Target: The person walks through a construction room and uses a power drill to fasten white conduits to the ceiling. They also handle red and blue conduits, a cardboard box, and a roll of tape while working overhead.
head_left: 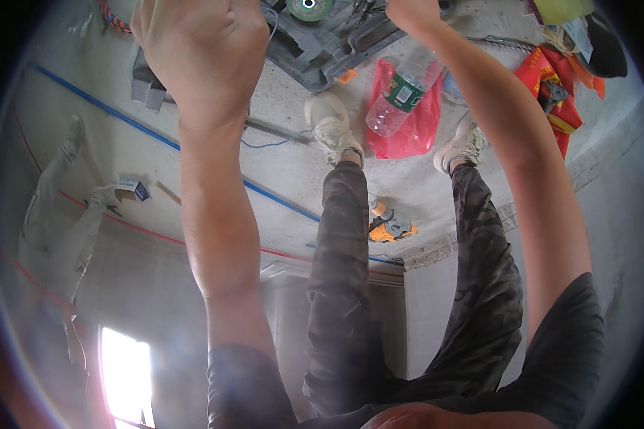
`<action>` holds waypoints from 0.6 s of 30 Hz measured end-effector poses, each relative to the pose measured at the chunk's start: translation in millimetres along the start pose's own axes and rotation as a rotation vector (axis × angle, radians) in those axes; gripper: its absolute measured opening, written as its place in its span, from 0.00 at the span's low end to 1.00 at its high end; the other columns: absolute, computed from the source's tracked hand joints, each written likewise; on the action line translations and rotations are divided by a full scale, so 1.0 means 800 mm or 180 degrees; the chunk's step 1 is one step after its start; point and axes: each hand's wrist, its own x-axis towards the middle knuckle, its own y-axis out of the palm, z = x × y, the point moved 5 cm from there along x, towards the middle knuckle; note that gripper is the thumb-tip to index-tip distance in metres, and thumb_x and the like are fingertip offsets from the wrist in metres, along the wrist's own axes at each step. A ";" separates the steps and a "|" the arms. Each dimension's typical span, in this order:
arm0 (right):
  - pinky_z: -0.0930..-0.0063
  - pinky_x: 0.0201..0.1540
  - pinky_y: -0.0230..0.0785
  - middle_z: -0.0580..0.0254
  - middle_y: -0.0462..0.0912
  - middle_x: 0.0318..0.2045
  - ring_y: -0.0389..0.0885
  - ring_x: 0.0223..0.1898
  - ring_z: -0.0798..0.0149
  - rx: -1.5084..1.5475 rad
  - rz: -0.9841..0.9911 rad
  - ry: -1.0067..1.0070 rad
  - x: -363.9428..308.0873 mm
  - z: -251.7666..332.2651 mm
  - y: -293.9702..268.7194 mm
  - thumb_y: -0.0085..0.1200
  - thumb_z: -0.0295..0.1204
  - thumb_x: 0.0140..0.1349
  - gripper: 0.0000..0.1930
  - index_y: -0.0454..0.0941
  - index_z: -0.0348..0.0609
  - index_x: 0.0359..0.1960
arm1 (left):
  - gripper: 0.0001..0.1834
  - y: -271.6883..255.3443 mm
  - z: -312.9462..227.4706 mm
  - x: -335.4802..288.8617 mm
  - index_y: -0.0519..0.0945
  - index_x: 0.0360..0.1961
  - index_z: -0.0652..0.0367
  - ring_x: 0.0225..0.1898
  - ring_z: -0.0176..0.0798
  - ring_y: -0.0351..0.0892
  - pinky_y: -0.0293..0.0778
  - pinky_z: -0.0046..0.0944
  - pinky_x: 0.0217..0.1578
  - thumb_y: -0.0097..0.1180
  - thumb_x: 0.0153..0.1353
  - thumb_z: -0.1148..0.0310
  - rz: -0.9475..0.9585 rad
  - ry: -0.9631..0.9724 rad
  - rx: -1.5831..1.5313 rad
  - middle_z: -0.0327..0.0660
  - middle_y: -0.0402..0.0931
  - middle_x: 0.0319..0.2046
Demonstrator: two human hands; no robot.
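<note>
My left hand point(204, 50) is raised at the upper left, its fingers curled into a fist. What it grips, if anything, is hidden behind the knuckles; a thin grey-blue wire point(273, 25) shows beside it. At the top edge my right hand point(413, 13) is partly cut off, with its fingers out of sight. Between and beyond the hands lies a dark grey moulded tool case point(318, 53), with a green disc point(310, 7) in it. A clear bottle with a green label point(402, 93) lies on a red plastic bag point(411, 139), below my right hand.
A blue pipe point(279, 199) and a red line point(150, 232) cross the concrete floor. An orange and grey power tool point(393, 227) lies behind my feet. Another person's legs point(46, 189) are at the left, near a small box point(132, 189). A red and yellow bag point(551, 82) lies right.
</note>
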 end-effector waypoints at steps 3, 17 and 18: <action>0.52 0.53 0.67 0.57 0.83 0.48 0.76 0.56 0.51 -0.0057 0.0432 -0.0210 0.002 -0.005 0.000 0.54 0.28 0.55 0.16 0.85 0.52 0.46 | 0.13 -0.002 -0.001 0.003 0.85 0.45 0.67 0.44 0.54 0.81 0.74 0.47 0.48 0.65 0.59 0.73 -0.0005 -0.0031 -0.0074 0.51 0.83 0.40; 0.48 0.61 0.59 0.63 0.79 0.48 0.72 0.59 0.56 -0.0277 0.0168 -0.1288 -0.014 0.037 0.003 0.56 0.37 0.59 0.11 0.85 0.55 0.41 | 0.13 -0.005 -0.010 0.002 0.84 0.44 0.67 0.43 0.56 0.80 0.74 0.49 0.49 0.65 0.58 0.74 -0.0066 0.0003 0.0009 0.52 0.83 0.40; 0.49 0.56 0.67 0.60 0.80 0.46 0.78 0.54 0.54 -0.0513 0.0021 -0.1269 -0.019 0.044 -0.001 0.55 0.39 0.62 0.11 0.83 0.52 0.42 | 0.13 -0.002 -0.006 0.001 0.84 0.44 0.67 0.43 0.56 0.81 0.74 0.49 0.49 0.65 0.58 0.74 -0.0058 -0.0013 -0.0012 0.52 0.83 0.40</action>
